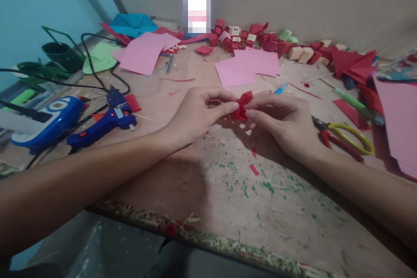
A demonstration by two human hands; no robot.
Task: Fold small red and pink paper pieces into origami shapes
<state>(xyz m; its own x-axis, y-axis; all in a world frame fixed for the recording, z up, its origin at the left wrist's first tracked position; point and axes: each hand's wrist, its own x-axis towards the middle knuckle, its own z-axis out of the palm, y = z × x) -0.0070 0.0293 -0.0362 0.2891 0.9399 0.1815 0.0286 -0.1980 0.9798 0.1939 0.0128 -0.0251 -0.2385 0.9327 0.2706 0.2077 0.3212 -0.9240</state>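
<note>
Left hand [197, 110] (nine o'clock) and right hand [288, 119] (three) pinch red paper [243, 103]; I judge it light, creasable; hold the edges

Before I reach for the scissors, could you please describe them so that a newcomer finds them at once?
On the worktable, find the person's right hand, which holds a small red paper piece together with the left hand. The scissors lie beside its wrist, on the side away from the left hand. Unlike nearby pink sheets, they have one yellow handle and one red.
</note>
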